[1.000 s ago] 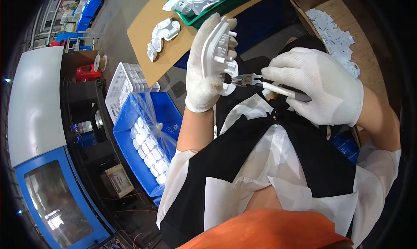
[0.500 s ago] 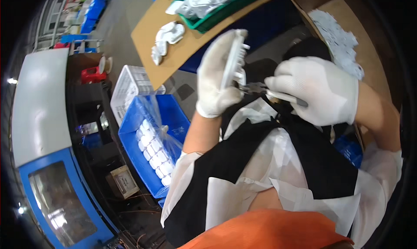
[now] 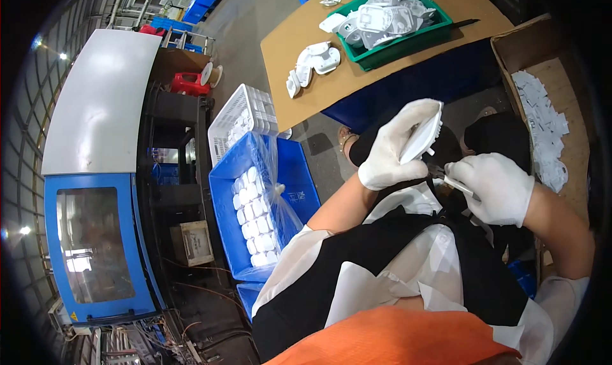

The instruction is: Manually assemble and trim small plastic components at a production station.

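My gloved left hand (image 3: 390,153) is closed around a white moulded plastic part (image 3: 419,139), holding it by its smooth side. Small pegs stand out along the part's right side. In my gloved right hand (image 3: 494,188) is a pair of nippers (image 3: 458,185) with pale handles. Their metal jaws are close to the lower end of the part; whether they touch it I cannot tell.
Ahead, a brown-topped table (image 3: 280,65) bears a green crate (image 3: 382,60) of white parts and several loose ones. At left stand a blue crate (image 3: 299,174) with stacked white pieces, a white basket (image 3: 220,124) and a machine (image 3: 95,237). A cardboard box (image 3: 577,120) holds scraps at right.
The view has swung left, so the surroundings appear further right and more of the machine shows. The white part has tilted in my left hand. Both hands keep their hold.
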Tool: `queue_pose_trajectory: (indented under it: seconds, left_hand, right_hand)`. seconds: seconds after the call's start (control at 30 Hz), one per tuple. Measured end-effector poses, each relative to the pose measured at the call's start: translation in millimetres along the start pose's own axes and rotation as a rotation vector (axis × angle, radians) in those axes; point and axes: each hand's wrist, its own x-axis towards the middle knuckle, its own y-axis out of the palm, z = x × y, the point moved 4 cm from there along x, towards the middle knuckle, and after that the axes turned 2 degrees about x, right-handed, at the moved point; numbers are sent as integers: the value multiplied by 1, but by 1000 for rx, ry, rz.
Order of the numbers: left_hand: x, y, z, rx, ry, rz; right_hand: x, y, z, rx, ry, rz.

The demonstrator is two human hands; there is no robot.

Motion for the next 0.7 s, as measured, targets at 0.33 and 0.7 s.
queue_pose_trajectory:
  seconds: [0.33, 0.7]
  left_hand:
    - [3, 6, 69, -91, -250, 98]
    - [54, -98, 96, -536, -390, -496]
  right_hand:
    - [-6, 32, -48, 60, 83, 57]
    - [-51, 52, -100, 769, 542, -570]
